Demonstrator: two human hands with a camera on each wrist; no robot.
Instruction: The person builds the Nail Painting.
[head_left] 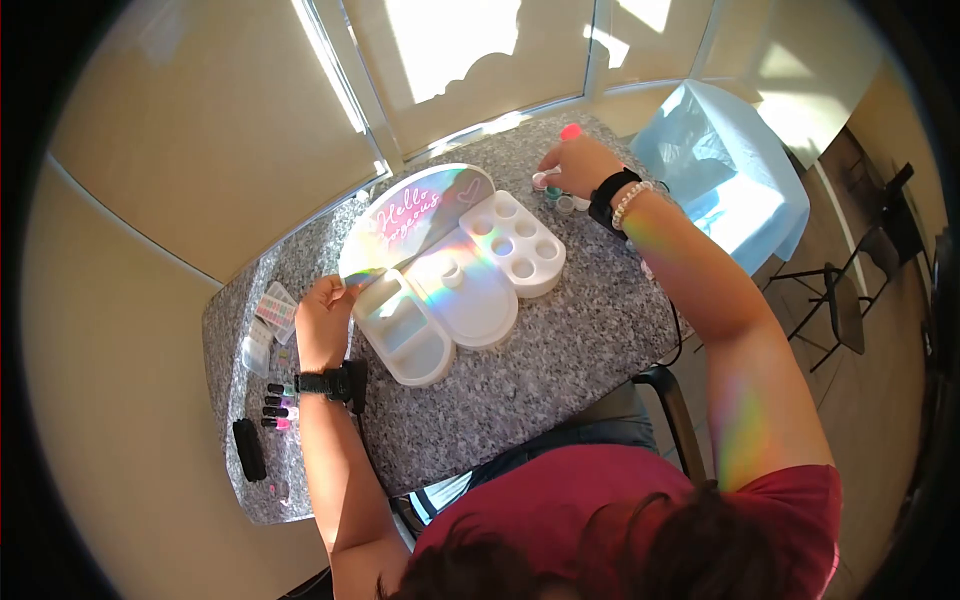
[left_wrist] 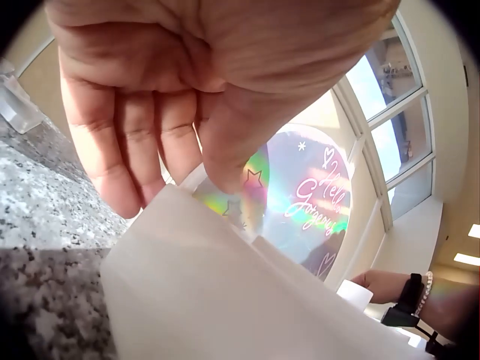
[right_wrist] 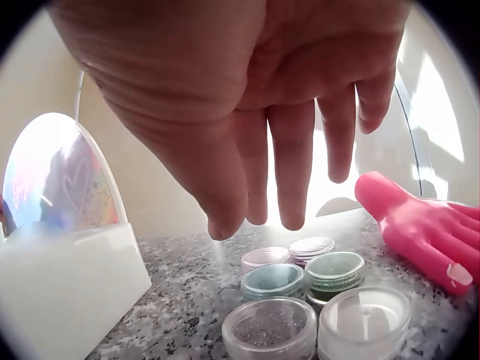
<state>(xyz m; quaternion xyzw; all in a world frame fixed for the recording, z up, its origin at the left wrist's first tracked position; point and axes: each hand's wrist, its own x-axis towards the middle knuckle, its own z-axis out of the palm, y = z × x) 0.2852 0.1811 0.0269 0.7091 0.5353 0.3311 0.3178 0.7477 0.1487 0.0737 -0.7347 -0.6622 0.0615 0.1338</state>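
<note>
A white makeup organizer (head_left: 470, 318) lies spread on the granite table, its iridescent lid (head_left: 395, 200) lettered "Hello gorgeous" standing along the back. At its left rear corner, my left hand (head_left: 325, 325) holds the edge, thumb over the star-printed iridescent panel (left_wrist: 251, 180) and fingers on the outer side. My right hand (head_left: 582, 165) hovers at the far right, over several small clear-lidded jars (right_wrist: 270, 330). Its fingers hang fairly straight above them with nothing in the grasp. Among the jars are a teal one (right_wrist: 272, 280) and a green one (right_wrist: 335, 271).
A pink model hand (right_wrist: 427, 229) lies beside the jars. On the table's left are several nail polish bottles (head_left: 277, 405), clear cases (head_left: 270, 320) and a black pouch (head_left: 249, 450). A white cylinder (head_left: 450, 275) stands on the organizer's middle. A blue-covered table (head_left: 720, 180) stands to the right.
</note>
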